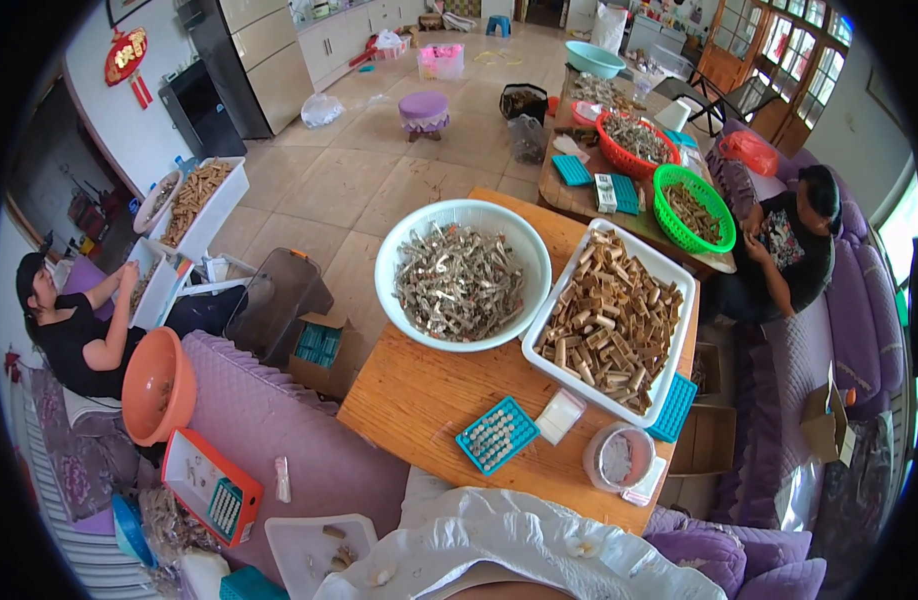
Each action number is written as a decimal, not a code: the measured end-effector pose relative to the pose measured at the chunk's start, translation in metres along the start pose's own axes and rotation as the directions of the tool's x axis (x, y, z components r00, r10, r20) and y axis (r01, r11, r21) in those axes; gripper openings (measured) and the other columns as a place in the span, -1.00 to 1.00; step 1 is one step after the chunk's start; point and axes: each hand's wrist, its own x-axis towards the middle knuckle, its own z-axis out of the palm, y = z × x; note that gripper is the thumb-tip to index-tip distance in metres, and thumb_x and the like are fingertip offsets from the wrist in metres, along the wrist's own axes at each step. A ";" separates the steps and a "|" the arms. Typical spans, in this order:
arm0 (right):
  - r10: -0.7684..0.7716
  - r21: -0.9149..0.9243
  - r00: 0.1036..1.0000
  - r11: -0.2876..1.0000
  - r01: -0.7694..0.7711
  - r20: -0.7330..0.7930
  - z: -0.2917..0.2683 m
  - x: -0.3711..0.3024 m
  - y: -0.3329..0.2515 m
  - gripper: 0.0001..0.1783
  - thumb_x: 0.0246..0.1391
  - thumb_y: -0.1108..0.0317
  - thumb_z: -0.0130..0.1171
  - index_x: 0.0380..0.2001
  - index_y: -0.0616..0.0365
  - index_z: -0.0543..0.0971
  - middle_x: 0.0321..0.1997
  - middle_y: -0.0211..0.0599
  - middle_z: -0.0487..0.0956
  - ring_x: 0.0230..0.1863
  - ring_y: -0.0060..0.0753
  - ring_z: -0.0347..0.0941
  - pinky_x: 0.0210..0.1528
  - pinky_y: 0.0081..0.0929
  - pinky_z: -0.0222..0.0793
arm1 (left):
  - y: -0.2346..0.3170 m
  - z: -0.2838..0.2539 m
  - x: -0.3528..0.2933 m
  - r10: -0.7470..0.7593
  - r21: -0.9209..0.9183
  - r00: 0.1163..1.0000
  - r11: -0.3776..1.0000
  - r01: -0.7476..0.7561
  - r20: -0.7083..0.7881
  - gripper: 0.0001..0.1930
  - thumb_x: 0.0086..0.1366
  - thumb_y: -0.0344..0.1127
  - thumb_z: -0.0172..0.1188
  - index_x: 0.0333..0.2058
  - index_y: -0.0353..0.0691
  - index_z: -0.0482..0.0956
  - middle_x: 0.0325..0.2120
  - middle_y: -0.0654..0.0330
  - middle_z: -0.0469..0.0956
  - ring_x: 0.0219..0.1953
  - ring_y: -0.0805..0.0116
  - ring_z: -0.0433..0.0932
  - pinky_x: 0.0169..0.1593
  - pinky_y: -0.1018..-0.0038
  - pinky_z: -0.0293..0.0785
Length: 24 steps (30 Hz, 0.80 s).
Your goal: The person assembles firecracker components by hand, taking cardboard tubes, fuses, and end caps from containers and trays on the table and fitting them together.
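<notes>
Head view shows neither hand, so their state is unknowable; the blue tray (496,434) sits nearest on the worktop (419,400), awaiting a reach.

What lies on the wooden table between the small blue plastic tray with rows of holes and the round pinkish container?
In the head view, a small white packet lies on the wooden table, between the blue plastic tray and the round pinkish container.
</notes>
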 end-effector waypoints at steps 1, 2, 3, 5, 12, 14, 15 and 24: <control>0.020 0.010 1.000 1.000 -0.020 0.009 0.003 -0.006 0.008 -0.55 -0.20 0.58 -0.10 -0.11 0.28 0.26 -0.25 -0.05 0.42 -0.26 -0.18 0.38 -0.25 -0.43 0.32 | 0.000 0.001 -0.001 0.001 0.006 1.000 1.000 -0.001 0.014 -0.78 0.06 -0.31 -0.03 -0.31 -0.21 0.48 -0.45 0.05 0.51 -0.41 0.13 0.52 -0.35 0.31 0.44; 0.040 0.021 0.999 0.999 -0.041 0.017 0.006 -0.012 0.017 -0.55 -0.20 0.58 -0.10 -0.11 0.28 0.26 -0.25 -0.05 0.42 -0.26 -0.18 0.38 -0.25 -0.43 0.32 | 0.001 0.002 -0.002 0.003 0.012 1.000 1.000 -0.003 0.028 -0.78 0.06 -0.31 -0.03 -0.31 -0.21 0.48 -0.45 0.05 0.51 -0.41 0.13 0.52 -0.35 0.31 0.44; 0.059 0.029 0.998 0.998 -0.059 0.025 0.008 -0.017 0.026 -0.56 -0.20 0.58 -0.10 -0.11 0.28 0.26 -0.25 -0.06 0.43 -0.27 -0.19 0.38 -0.25 -0.43 0.32 | 0.002 0.003 -0.003 0.005 0.017 0.999 1.000 -0.005 0.040 -0.78 0.06 -0.31 -0.03 -0.31 -0.21 0.48 -0.45 0.06 0.51 -0.41 0.13 0.52 -0.35 0.31 0.44; 0.096 0.047 0.995 0.994 -0.097 0.039 0.012 -0.029 0.044 -0.56 -0.20 0.58 -0.10 -0.11 0.27 0.27 -0.26 -0.06 0.43 -0.27 -0.19 0.38 -0.26 -0.43 0.33 | 0.004 0.007 -0.004 0.010 0.025 0.998 1.000 -0.011 0.064 -0.78 0.06 -0.31 -0.03 -0.31 -0.21 0.48 -0.45 0.06 0.51 -0.41 0.13 0.52 -0.35 0.32 0.44; 0.208 0.075 0.972 0.973 -0.217 0.108 0.015 -0.064 0.100 -0.57 -0.20 0.58 -0.11 -0.13 0.27 0.28 -0.27 -0.08 0.44 -0.29 -0.21 0.39 -0.28 -0.44 0.34 | 0.013 0.031 -0.006 0.006 0.024 0.989 1.000 -0.010 0.148 -0.78 0.06 -0.32 -0.03 -0.31 -0.20 0.48 -0.44 0.06 0.51 -0.41 0.14 0.52 -0.35 0.32 0.44; 0.240 0.068 0.961 0.966 -0.251 0.134 0.013 -0.071 0.120 -0.58 -0.20 0.58 -0.11 -0.13 0.27 0.28 -0.28 -0.09 0.44 -0.29 -0.22 0.39 -0.28 -0.45 0.34 | 0.015 0.042 -0.006 -0.001 0.010 0.984 1.000 -0.001 0.177 -0.78 0.06 -0.32 -0.03 -0.31 -0.20 0.48 -0.44 0.06 0.51 -0.41 0.14 0.52 -0.35 0.33 0.44; 0.256 0.064 0.955 0.961 -0.268 0.151 0.006 -0.080 0.128 -0.58 -0.20 0.58 -0.11 -0.13 0.26 0.28 -0.28 -0.09 0.44 -0.30 -0.22 0.39 -0.29 -0.45 0.34 | 0.015 0.049 -0.007 -0.009 0.006 0.981 1.000 0.009 0.192 -0.78 0.06 -0.32 -0.03 -0.31 -0.20 0.48 -0.44 0.06 0.51 -0.41 0.14 0.52 -0.35 0.33 0.44; 0.245 0.967 0.967 0.225 -0.122 0.065 0.023 -0.105 0.001 -0.86 -0.11 0.49 -0.09 -0.41 0.09 0.39 -0.40 -0.46 0.46 -0.35 -0.49 0.42 -0.32 -0.55 0.36 | 0.022 0.111 -0.026 -0.111 -0.083 0.953 0.987 0.140 0.283 -0.78 0.06 -0.33 -0.03 -0.30 -0.20 0.48 -0.43 0.07 0.51 -0.41 0.15 0.52 -0.35 0.34 0.44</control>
